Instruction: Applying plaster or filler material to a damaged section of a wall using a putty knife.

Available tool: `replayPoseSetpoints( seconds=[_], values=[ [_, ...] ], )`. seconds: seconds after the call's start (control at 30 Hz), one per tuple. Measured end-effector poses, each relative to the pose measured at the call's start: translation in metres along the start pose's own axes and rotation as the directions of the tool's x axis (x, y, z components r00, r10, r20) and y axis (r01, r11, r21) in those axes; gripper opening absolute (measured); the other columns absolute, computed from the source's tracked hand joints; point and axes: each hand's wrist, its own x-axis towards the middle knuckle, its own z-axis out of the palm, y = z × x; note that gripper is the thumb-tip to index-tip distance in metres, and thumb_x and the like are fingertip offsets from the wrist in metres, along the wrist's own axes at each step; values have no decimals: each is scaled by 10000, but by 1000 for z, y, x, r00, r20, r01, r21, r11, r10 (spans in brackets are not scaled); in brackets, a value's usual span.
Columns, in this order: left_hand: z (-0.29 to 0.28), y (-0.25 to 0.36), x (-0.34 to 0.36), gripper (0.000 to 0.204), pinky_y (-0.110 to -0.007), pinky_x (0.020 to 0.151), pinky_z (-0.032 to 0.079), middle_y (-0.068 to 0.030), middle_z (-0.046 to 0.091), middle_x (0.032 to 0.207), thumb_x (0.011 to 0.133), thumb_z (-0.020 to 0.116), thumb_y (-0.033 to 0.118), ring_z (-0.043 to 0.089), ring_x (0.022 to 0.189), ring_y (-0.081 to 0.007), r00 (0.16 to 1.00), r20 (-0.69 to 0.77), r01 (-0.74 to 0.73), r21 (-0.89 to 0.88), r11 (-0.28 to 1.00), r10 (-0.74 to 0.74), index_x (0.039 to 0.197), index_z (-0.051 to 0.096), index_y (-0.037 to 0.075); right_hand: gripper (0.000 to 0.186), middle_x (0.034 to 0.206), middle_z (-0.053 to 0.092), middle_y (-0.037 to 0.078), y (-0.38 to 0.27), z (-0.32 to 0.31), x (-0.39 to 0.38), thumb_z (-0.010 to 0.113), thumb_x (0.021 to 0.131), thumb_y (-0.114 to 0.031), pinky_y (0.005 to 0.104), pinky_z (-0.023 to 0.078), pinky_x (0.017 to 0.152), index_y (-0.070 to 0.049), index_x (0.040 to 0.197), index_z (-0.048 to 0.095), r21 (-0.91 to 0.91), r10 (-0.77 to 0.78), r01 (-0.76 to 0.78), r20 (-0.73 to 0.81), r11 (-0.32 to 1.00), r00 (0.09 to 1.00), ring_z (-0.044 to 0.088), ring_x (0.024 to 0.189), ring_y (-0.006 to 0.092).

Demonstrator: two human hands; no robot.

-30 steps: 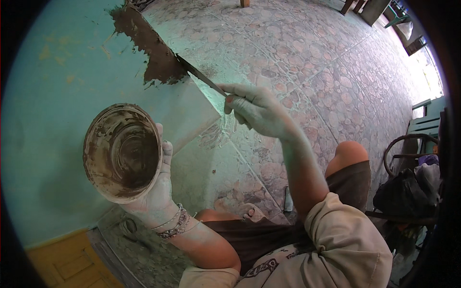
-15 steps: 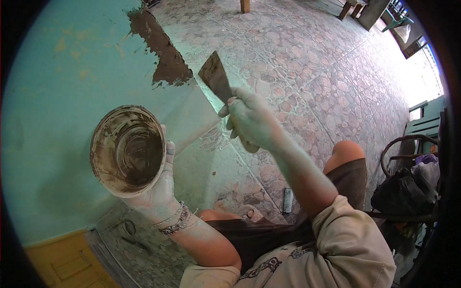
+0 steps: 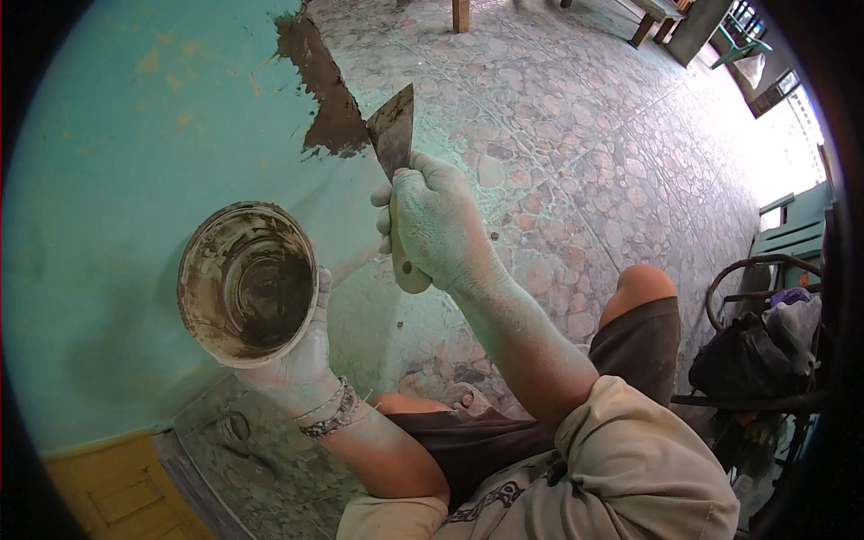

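My left hand (image 3: pixel 301 360), dusted pale, is wrapped under and round the side of a round tub (image 3: pixel 200 310). Its mouth faces me, and brown paste smears its inner wall and bottom. In my right hand (image 3: pixel 436 220) is a putty knife (image 3: pixel 393 130), its pale handle in my closed fingers and its blade pointing up. Brown paste stains the blade. The blade's left corner is close to the lower end of a brown plaster patch (image 3: pixel 328 99) along the edge of the turquoise wall (image 3: pixel 117 225); whether they touch I cannot tell.
Stone-patterned floor tiles (image 3: pixel 576 135) with pale dust by the wall lie beyond my hands. A yellow panelled door (image 3: pixel 126 490) is at the lower left. At right stands a chair (image 3: pixel 720 292) with a dark bag (image 3: pixel 751 360) on it. A wooden bench (image 3: pixel 661 13) is far off.
My right hand has turned the putty knife more upright and brought it left, its blade closer to the brown patch. The tub has shifted slightly right in the view.
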Motion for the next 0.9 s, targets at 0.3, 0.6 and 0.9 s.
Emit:
replayPoseSetpoints(
  seconds=[0.3, 0.6, 0.9],
  values=[
    [-4, 3, 5, 620, -566, 831, 473, -197, 440, 1357, 885, 563, 501, 425, 1202, -498, 1000, -6, -21, -22, 1000, 21, 1376, 441, 141, 283, 853, 582, 87, -20, 3, -8, 371, 966, -124, 278, 523, 509, 49, 1121, 533, 21, -15, 15, 1, 1000, 1000, 572, 611, 124],
    [-1, 3, 5, 633, -550, 845, 444, -191, 445, 1356, 888, 550, 523, 423, 1211, -484, 1000, -22, -1, -50, 999, 0, 1372, 444, 129, 261, 834, 601, 106, -28, 5, -9, 425, 954, -118, 279, 538, 502, 76, 1094, 532, 150, -76, 74, 10, 986, 997, 597, 600, 142],
    [-4, 7, 7, 646, -560, 864, 441, -189, 437, 1375, 890, 540, 535, 416, 1229, -487, 998, -57, -1, -34, 999, -1, 1384, 429, 134, 276, 842, 603, 119, -37, 3, -10, 437, 957, -130, 284, 539, 483, 84, 1106, 527, 131, -83, 79, 31, 988, 996, 601, 598, 142]
  ],
)
